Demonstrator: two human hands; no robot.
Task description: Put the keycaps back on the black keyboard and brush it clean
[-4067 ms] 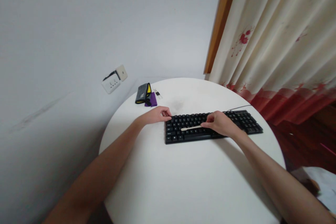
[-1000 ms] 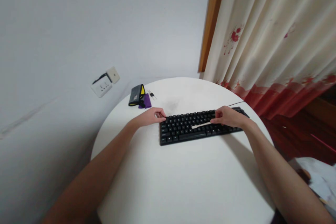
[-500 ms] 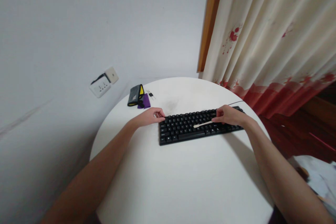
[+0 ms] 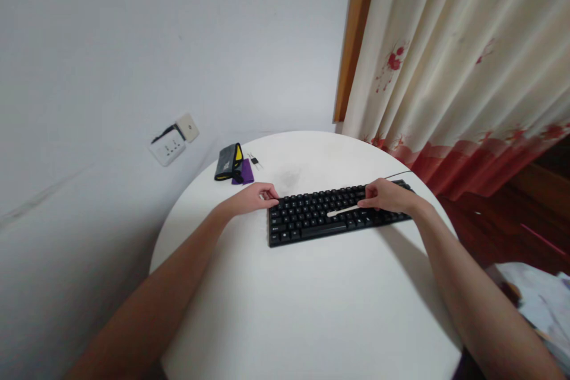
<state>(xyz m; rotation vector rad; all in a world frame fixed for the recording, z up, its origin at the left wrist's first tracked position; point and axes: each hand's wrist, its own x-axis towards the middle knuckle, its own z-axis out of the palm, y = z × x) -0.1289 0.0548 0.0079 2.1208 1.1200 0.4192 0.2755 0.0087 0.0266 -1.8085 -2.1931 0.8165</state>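
Observation:
A black keyboard (image 4: 318,214) lies slightly slanted on the round white table (image 4: 307,303). At its left end my left hand (image 4: 259,198) is closed, with thumb and fingertips gripping the upper left corner. Over the right part of the keys, my right hand (image 4: 383,195) pinches a slim off-white toothbrush-shaped stick (image 4: 342,210). The wider head of that stick points left and rests on or just above the middle keys; bristles cannot be made out. My right hand covers some keys and the other end of the stick.
At the back left of the table lie a grey pouch with yellow lining (image 4: 228,161), a folded purple cloth (image 4: 243,173) and a small black item with thin prongs (image 4: 255,161). A cable (image 4: 398,174) runs off the right edge. A wall and a curtain (image 4: 427,71) stand behind.
The whole view has shifted very slightly. Both hands, the stick and the keyboard keep practically the same places relative to each other.

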